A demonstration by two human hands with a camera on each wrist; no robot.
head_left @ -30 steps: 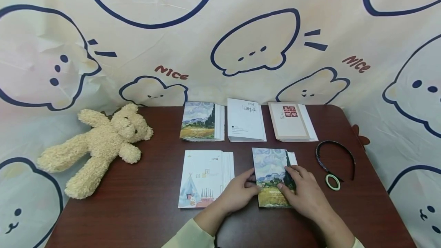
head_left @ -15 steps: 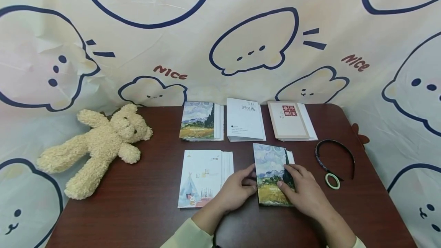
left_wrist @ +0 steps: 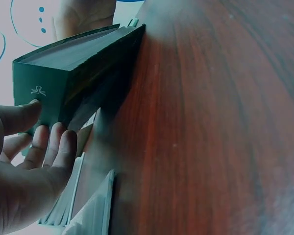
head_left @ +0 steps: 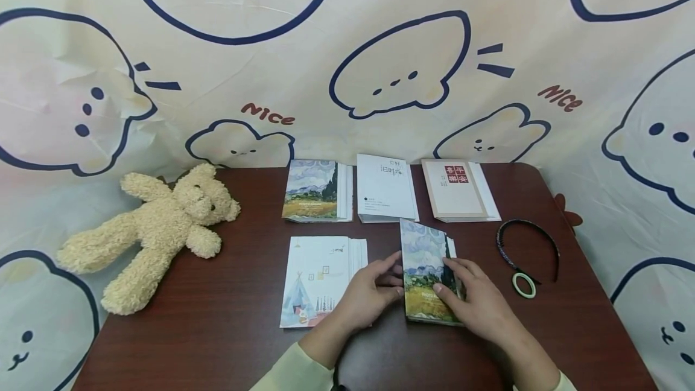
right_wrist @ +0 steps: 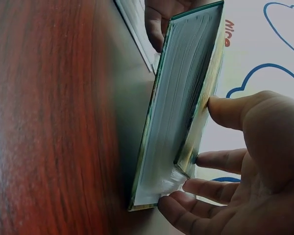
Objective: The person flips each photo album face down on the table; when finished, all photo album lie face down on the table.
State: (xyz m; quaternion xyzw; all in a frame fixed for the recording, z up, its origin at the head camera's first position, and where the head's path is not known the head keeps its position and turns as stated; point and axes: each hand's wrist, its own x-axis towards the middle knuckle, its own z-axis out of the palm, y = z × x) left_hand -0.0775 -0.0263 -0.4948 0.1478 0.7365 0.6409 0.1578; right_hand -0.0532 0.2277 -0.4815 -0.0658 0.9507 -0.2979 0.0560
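Observation:
A thick photo album (head_left: pixel 423 252) with a painted landscape cover stands tilted above the table, its spine side raised. My left hand (head_left: pixel 374 294) holds it at the spine: in the left wrist view the thumb lies on the green spine (left_wrist: pixel 49 88), with fingertips at its lower edge. My right hand (head_left: pixel 480 303) grips the opposite side, thumb on the front cover and fingers at the open edge. The right wrist view shows the page block (right_wrist: pixel 174 93) between the covers, slightly fanned. Left of it lies a white album (head_left: pixel 315 282) with a tent drawing, partly behind my left wrist.
Along the back lie another landscape album (head_left: pixel 312 189), a white album (head_left: pixel 385 189) and a beige album (head_left: pixel 456 192) with red lettering. A teddy bear (head_left: pixel 168 228) lies at left. At right are a dark headband (head_left: pixel 502 237) and a pale green ring (head_left: pixel 516 287).
The held album has tipped up further, its spine side rising and its top edge shifting away from me. Both hands have moved slightly with it. Everything else stays put.

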